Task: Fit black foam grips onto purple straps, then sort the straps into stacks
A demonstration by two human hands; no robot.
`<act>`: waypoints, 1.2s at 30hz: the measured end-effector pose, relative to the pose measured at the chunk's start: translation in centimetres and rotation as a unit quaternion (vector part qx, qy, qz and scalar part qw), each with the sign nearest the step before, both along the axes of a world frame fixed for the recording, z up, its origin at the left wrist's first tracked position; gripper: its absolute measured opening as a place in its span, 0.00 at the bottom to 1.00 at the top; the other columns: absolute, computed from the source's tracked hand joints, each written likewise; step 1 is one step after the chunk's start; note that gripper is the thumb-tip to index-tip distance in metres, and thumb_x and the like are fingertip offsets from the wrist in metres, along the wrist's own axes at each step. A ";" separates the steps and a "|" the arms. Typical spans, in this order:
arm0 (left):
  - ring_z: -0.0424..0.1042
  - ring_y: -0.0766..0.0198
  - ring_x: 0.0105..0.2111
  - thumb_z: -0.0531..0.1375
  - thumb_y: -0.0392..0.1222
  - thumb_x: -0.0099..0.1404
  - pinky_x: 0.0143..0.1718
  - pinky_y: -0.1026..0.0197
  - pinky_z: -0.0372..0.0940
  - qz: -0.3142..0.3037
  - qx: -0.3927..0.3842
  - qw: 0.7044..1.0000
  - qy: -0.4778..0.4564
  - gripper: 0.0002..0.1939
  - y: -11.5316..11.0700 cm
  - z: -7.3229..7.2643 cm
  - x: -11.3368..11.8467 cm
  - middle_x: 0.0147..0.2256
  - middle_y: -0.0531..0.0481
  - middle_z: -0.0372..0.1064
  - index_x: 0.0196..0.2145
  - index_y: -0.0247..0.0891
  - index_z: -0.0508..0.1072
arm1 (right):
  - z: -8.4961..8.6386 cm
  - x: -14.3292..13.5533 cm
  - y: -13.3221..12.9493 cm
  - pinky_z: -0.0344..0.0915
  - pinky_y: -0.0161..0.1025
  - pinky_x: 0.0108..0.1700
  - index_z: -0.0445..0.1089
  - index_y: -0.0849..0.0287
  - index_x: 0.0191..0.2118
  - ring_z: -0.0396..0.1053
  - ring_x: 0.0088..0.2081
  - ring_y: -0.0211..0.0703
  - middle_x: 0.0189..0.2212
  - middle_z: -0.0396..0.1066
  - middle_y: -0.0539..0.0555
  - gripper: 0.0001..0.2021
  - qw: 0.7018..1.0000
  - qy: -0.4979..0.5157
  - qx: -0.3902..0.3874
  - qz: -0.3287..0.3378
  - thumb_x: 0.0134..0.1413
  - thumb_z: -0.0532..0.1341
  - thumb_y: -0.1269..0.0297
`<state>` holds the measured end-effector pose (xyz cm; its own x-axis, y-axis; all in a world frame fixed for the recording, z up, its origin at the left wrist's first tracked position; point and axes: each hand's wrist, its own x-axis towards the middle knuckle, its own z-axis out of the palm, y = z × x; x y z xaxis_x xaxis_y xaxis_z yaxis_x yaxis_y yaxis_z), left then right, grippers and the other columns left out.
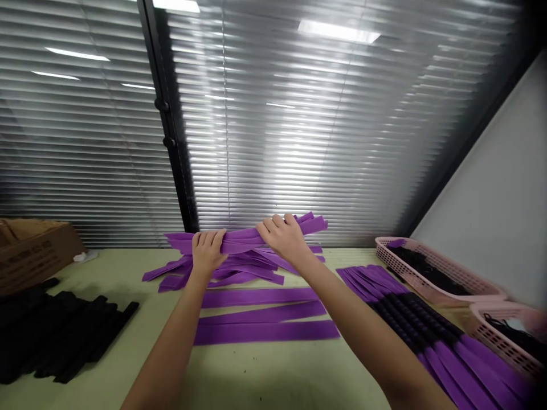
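A bundle of purple strips (241,240) is held up above the far part of the table. My left hand (208,250) is closed round its left part, and my right hand (282,234) grips it right of the middle. Under the bundle lies a loose, crossed pile of purple strips (243,267). Nearer to me, a few flat purple strips (267,331) lie roughly side by side between my forearms. The palms and thumbs are mostly hidden.
Black strips (64,336) lie at the left, below a cardboard box (38,256). At the right are purple strips with black middles (410,313), a pink basket (444,273) with black items and a second pink basket (499,341). Blinds (277,142) stand behind the table (256,376).
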<state>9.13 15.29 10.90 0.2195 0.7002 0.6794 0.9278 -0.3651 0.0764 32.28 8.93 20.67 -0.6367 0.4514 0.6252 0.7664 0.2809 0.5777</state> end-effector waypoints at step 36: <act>0.65 0.42 0.50 0.58 0.53 0.61 0.45 0.48 0.60 0.092 -0.292 0.952 0.011 0.32 -0.5 0.8 -5.9 0.51 0.33 0.63 0.58 0.34 0.56 | 14.3 1.5 -9.9 0.54 0.51 0.48 0.67 0.60 0.39 0.65 0.39 0.47 0.30 0.69 0.53 0.07 0.989 0.031 0.010 -0.145 0.59 0.54 0.75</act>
<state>3.25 14.83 11.67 0.0673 0.9850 0.1592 0.9756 -0.0983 0.1962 33.79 -1.02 35.01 -0.4430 0.5965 0.6693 0.8471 0.0341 0.5304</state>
